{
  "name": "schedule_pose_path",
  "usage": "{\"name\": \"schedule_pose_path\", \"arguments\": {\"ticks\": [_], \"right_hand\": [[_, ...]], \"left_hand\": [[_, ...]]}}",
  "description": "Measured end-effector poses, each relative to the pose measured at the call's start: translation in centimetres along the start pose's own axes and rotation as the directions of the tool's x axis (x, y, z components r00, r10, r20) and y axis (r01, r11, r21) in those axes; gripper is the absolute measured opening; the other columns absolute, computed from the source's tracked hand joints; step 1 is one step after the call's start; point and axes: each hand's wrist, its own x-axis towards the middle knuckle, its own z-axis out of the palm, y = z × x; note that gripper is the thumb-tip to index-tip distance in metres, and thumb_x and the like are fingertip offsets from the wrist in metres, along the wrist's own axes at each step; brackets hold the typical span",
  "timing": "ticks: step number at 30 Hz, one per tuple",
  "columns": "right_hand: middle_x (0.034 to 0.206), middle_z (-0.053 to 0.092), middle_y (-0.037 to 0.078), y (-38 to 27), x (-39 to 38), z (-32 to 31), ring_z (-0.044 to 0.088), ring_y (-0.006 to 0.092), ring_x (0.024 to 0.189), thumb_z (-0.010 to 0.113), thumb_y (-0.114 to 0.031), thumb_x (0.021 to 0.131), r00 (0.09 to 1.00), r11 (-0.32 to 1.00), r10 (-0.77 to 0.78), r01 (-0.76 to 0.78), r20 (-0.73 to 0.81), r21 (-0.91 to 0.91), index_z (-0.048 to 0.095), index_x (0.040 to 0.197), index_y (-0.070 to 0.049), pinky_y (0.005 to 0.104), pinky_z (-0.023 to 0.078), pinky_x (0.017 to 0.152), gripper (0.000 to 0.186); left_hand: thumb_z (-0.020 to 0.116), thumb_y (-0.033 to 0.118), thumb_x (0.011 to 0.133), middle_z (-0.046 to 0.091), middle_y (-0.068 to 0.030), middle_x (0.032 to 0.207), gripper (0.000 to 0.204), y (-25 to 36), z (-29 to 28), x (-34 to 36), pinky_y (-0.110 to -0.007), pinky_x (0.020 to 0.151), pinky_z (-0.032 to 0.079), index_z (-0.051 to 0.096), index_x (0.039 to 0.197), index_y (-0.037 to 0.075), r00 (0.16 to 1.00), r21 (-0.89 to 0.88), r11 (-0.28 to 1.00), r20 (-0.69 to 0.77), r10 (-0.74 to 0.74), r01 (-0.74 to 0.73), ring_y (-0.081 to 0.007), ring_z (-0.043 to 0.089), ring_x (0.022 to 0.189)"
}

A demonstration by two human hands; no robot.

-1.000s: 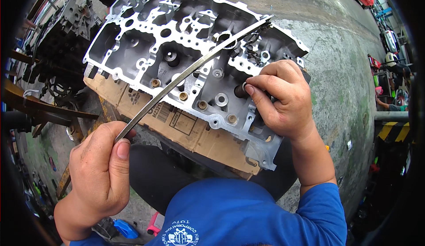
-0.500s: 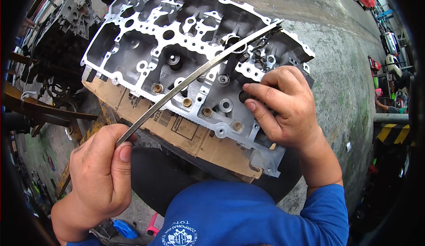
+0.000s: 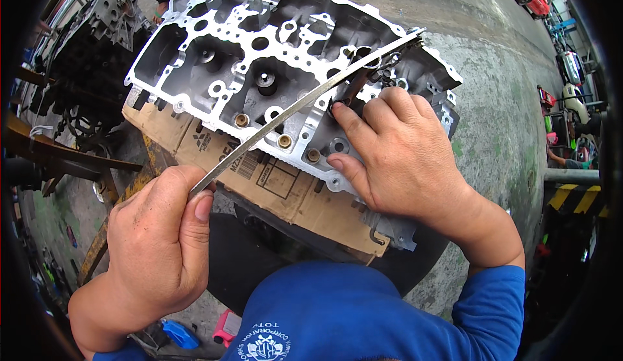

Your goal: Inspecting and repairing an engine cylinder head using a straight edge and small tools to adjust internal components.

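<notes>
A bare aluminium cylinder head (image 3: 259,59) lies across a flattened cardboard box in front of me. My left hand (image 3: 159,231) is closed round the near end of a long flat metal lever (image 3: 272,124). The lever slants over the casting to its far right, where its end meets a dark metal fitting. My right hand (image 3: 405,150) rests over the right part, index finger stretched into a recess and touching a small dark round part, mostly hidden by the fingertip. Its thumb stands apart, near a round boss. A valve spring (image 3: 266,82) stands in another recess.
The cardboard (image 3: 259,179) sticks out under the near edge. A dark engine block (image 3: 91,43) stands at the left beside a rusty metal frame (image 3: 71,150). A blue bottle (image 3: 180,334) and a pink container (image 3: 227,327) are on the floor. A striped yellow-black barrier (image 3: 574,199) is at right.
My right hand has moved left and away from me, bringing the small dark part from its finger and thumb into the recess; the thumb has come off it. Lever and left hand shifted slightly right.
</notes>
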Motion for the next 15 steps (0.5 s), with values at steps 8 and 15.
{"name": "schedule_pose_path", "arguments": {"ticks": [8, 15], "right_hand": [[0.099, 0.066, 0.015, -0.36, 0.73, 0.24, 0.059, 0.0311, 0.1, 0.069, -0.033, 0.091, 1.0, 1.0, 0.011, -0.011, -0.008, 0.01, 0.07, 0.12, 0.002, 0.0426, 0.047, 0.089, 0.046], [0.096, 0.066, 0.014, -0.36, 0.83, 0.25, 0.058, 0.0294, 0.098, 0.065, -0.027, 0.091, 0.999, 0.998, 0.03, -0.029, -0.028, 0.049, 0.072, 0.112, 0.003, 0.0414, 0.046, 0.088, 0.037]], "left_hand": [[0.06, 0.006, 0.099, 0.062, -0.0167, 0.076, 0.009, 0.08, -0.07, 0.02, -0.042, 0.056, 0.049, 0.062, 0.106, 0.0, 1.0, -0.018, 1.0, -0.007, -0.006, 0.005, -0.038, 0.064, 0.063], [0.051, 0.008, 0.104, 0.06, -0.0125, 0.077, 0.016, 0.8, 0.26, -0.52, -0.034, 0.061, 0.046, 0.064, 0.107, -0.002, 0.999, -0.068, 0.997, 0.016, -0.04, 0.041, -0.0254, 0.058, 0.064]]}}
